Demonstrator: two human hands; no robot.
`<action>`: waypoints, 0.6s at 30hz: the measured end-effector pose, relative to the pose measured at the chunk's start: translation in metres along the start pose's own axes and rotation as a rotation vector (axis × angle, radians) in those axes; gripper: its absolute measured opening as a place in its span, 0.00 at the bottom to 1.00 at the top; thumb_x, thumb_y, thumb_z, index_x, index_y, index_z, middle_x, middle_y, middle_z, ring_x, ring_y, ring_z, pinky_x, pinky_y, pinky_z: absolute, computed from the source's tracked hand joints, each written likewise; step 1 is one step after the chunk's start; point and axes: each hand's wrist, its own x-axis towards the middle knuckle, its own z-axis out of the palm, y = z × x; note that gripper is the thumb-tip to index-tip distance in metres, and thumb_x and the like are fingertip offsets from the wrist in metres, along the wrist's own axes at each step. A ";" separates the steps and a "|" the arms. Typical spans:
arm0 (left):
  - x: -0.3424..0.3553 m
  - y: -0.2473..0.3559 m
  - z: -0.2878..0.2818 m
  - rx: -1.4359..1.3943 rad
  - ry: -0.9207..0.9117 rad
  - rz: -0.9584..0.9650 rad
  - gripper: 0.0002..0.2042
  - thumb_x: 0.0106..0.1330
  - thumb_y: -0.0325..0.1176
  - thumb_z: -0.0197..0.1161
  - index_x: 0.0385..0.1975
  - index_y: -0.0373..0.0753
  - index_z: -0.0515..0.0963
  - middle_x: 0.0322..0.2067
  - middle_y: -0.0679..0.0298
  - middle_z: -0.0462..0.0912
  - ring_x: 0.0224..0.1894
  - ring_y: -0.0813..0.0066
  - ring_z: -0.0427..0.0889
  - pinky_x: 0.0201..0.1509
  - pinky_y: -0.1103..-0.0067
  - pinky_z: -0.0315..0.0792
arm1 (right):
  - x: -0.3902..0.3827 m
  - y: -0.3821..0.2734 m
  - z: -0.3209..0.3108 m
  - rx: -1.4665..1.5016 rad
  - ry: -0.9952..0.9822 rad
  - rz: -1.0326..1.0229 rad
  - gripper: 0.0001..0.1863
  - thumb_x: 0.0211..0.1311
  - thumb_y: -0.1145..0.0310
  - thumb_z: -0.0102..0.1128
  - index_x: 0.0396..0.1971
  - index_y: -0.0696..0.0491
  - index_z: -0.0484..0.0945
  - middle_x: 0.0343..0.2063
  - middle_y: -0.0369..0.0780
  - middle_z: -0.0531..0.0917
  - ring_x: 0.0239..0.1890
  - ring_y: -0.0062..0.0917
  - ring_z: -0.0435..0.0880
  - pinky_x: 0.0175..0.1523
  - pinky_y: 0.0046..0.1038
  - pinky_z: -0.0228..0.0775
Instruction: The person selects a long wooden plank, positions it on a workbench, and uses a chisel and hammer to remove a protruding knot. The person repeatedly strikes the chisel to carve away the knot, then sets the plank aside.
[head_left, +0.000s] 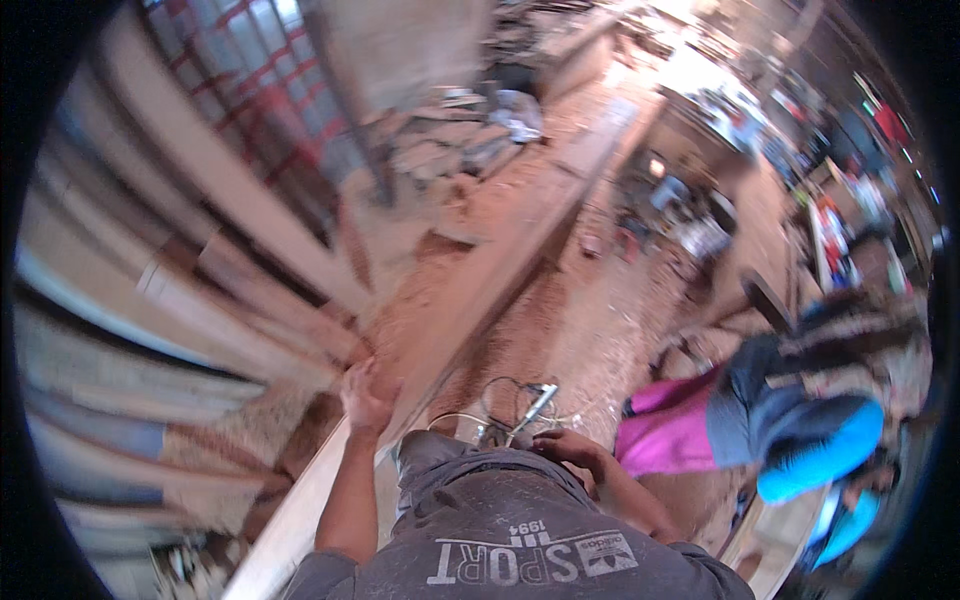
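A long wooden plank (470,290) runs from beside me at the lower left toward the far right, dusted with sawdust. My left hand (368,402) rests on the plank's left part with its fingers stretched forward, holding nothing that I can see. At my waist is my right hand (566,446), its fingers partly bent and blurred; whether they grip anything is unclear. Just beyond it lies a slim pale, metallic-looking tool (540,403). A dark cable (505,385) loops next to this tool, and a pale cord passes close by.
Several boards (180,300) stand along the left. To my right, a person (740,420) in blue headwear and pink clothing bends over; another person (850,525) in turquoise is behind. Wood scraps (440,145) lie ahead, shavings cover the floor (590,330), and a cluttered bench (715,165) stands beyond.
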 end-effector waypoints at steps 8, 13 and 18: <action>-0.125 -0.069 -0.150 0.305 -0.200 -0.282 0.56 0.38 0.67 0.78 0.70 0.44 0.65 0.65 0.53 0.67 0.70 0.48 0.60 0.74 0.52 0.51 | 0.094 -0.156 0.038 0.185 0.562 -0.568 0.20 0.72 0.66 0.58 0.57 0.61 0.74 0.48 0.39 0.81 0.51 0.25 0.78 0.58 0.28 0.71; -0.191 -0.122 -0.195 0.448 -0.490 -0.425 0.63 0.33 0.72 0.77 0.71 0.40 0.62 0.66 0.48 0.66 0.72 0.46 0.57 0.75 0.48 0.44 | 0.096 -0.255 0.090 0.356 0.683 -0.663 0.34 0.72 0.66 0.58 0.71 0.63 0.56 0.63 0.44 0.71 0.64 0.30 0.69 0.71 0.31 0.58; -0.196 -0.147 -0.186 0.292 -0.653 -0.321 0.64 0.34 0.67 0.79 0.71 0.35 0.57 0.69 0.49 0.62 0.73 0.45 0.57 0.74 0.39 0.44 | 0.085 -0.296 0.122 0.334 0.730 -0.440 0.42 0.70 0.64 0.60 0.75 0.61 0.47 0.72 0.48 0.60 0.70 0.36 0.64 0.75 0.39 0.54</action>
